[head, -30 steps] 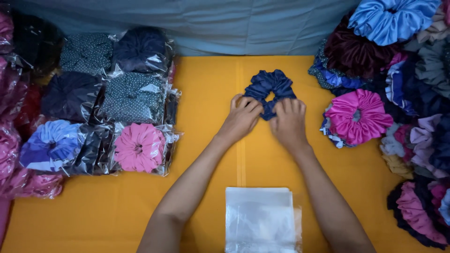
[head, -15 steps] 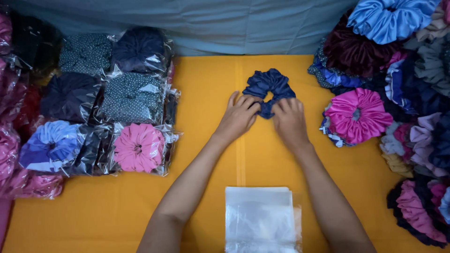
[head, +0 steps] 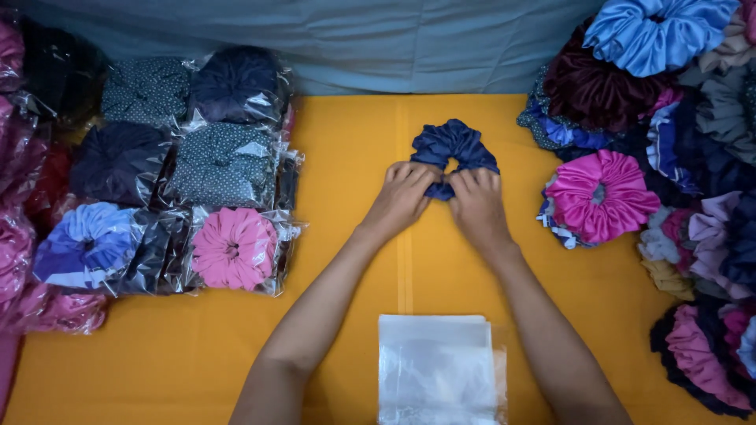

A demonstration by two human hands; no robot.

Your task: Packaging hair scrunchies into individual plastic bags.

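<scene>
Your left hand (head: 403, 198) and right hand (head: 476, 203) sit side by side at the worktop's (head: 354, 157) centre, each grip pinching the near edge of the navy scrunchie (head: 453, 149), which lies flat at their 12 o'clock. Clear bags (head: 438, 368) lie at 6 o'clock (between your forearms), bagged scrunchies (head: 228, 169) at 9, a loose pile (head: 630, 157) at 3.
</scene>
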